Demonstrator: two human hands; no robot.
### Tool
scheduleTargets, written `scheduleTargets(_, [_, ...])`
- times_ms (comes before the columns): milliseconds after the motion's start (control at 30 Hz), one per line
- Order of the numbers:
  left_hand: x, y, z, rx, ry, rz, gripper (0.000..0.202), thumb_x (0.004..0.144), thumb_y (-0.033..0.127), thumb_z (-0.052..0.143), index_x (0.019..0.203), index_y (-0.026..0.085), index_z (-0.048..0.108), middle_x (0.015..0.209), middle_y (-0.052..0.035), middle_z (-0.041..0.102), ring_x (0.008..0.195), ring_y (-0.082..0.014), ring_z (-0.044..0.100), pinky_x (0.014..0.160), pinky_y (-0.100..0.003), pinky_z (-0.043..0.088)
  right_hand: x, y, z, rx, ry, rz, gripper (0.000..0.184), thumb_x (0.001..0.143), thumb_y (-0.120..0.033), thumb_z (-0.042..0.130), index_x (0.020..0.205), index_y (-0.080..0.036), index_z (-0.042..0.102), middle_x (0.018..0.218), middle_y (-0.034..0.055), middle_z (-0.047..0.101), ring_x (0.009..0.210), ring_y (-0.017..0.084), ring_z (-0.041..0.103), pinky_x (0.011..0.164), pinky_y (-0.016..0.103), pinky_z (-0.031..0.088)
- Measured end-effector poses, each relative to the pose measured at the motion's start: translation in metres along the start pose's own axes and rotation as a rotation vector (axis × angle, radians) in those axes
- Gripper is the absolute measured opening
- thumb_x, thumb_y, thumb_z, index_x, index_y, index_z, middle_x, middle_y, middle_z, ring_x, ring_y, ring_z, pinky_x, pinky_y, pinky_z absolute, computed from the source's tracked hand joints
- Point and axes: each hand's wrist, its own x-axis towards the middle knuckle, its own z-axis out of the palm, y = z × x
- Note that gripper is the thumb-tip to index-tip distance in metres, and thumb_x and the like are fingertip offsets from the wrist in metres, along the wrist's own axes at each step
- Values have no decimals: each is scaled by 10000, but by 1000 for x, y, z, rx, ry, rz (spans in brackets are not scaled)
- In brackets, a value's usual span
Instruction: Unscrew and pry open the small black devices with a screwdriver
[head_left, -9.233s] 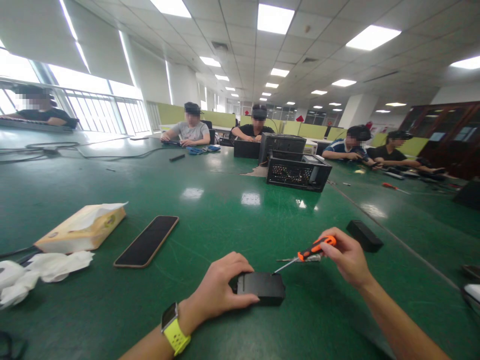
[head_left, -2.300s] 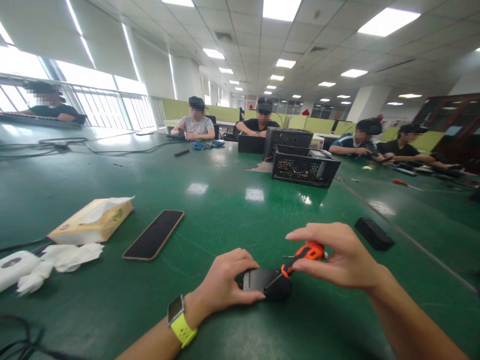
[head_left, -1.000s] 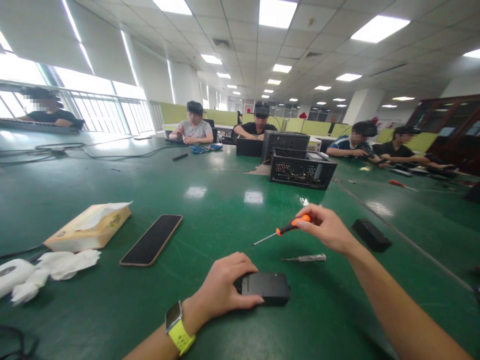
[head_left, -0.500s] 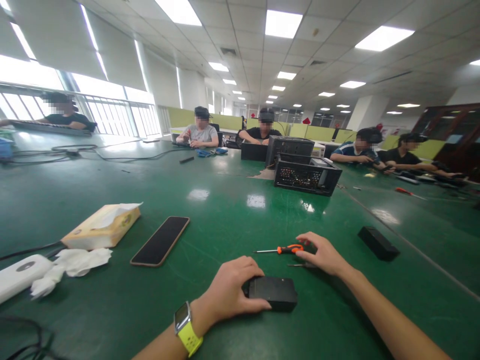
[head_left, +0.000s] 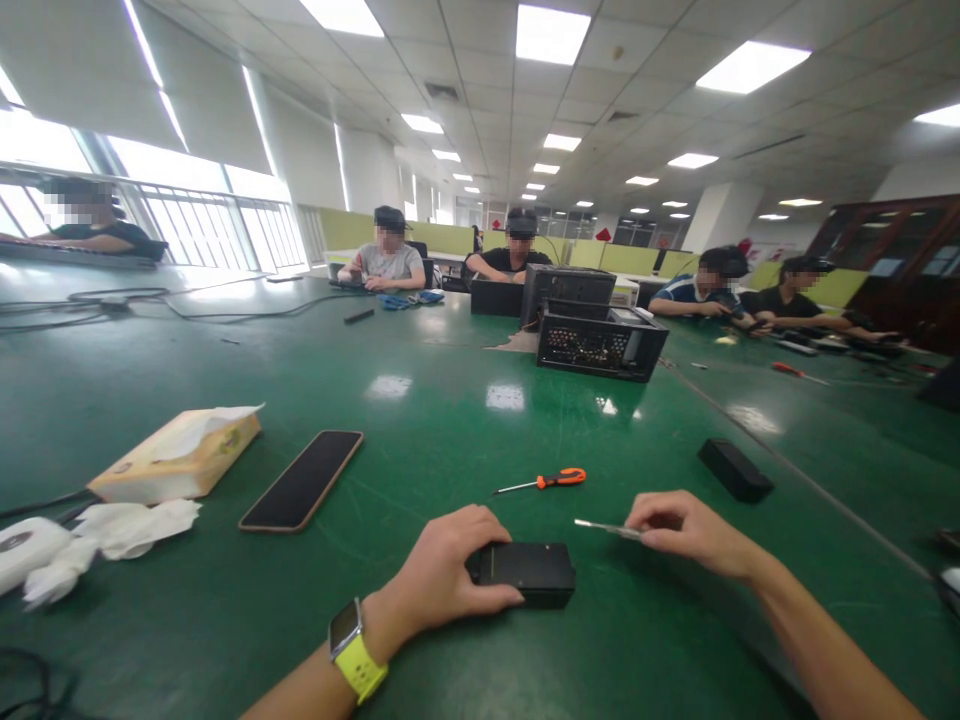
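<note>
My left hand (head_left: 450, 565), with a watch (head_left: 356, 650) on a yellow-green strap at the wrist, grips one end of a black rectangular box (head_left: 532, 572) lying on the green table. Fingers sit along its far side and the thumb along its near side. To the right of the box, my right hand (head_left: 686, 530) pinches a slim screwdriver (head_left: 604, 527) with a bare metal shaft, its tip pointing left. Most of its handle is hidden by the fingers. An orange and black screwdriver (head_left: 559, 479) lies on the table beyond both hands.
A phone (head_left: 304, 480), a tissue pack (head_left: 180, 455) and crumpled tissues (head_left: 131, 528) lie to the left. Another black block (head_left: 735, 470) sits at the right. Farther off stands an open computer case (head_left: 600, 345); several people sit around the table.
My right hand has picked up the slim screwdriver from the table and drawn it rightward and nearer to me. My left hand keeps its grip on the box. The view has shifted slightly.
</note>
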Motion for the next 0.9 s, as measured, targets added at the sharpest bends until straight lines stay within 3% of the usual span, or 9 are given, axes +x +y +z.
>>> scheduleTargets(100, [0,-1,1,-14,8,2,403,693,430,822,960,157,693,903,-74,685,827,-235,638,733,-325,515,-2,-1,4,174,-104,18,256,803,-372,699,880,-138,770,807,35,606,610,120,541,542,241,447])
scheduleTargets(233, [0,-1,0,-29,11,7,389,707,434,810,960,165,691,905,-70,688,825,-226,639,735,-315,515,-1,2,11,234,-138,40,258,778,-358,722,877,-128,785,793,36,615,507,78,502,439,200,395])
scheduleTargets(733, [1,1,-1,-16,17,19,390,709,440,807,959,163,696,892,-64,686,816,-219,642,723,-305,525,3,3,17,310,-136,28,222,754,-348,748,859,-154,775,777,10,593,527,74,496,453,192,390])
scheduleTargets(900, [1,0,-1,-21,10,12,393,704,443,812,957,166,697,885,-62,685,811,-217,640,719,-302,519,8,-5,30,305,-162,33,244,780,-365,733,899,-155,770,809,17,606,575,91,509,497,209,410])
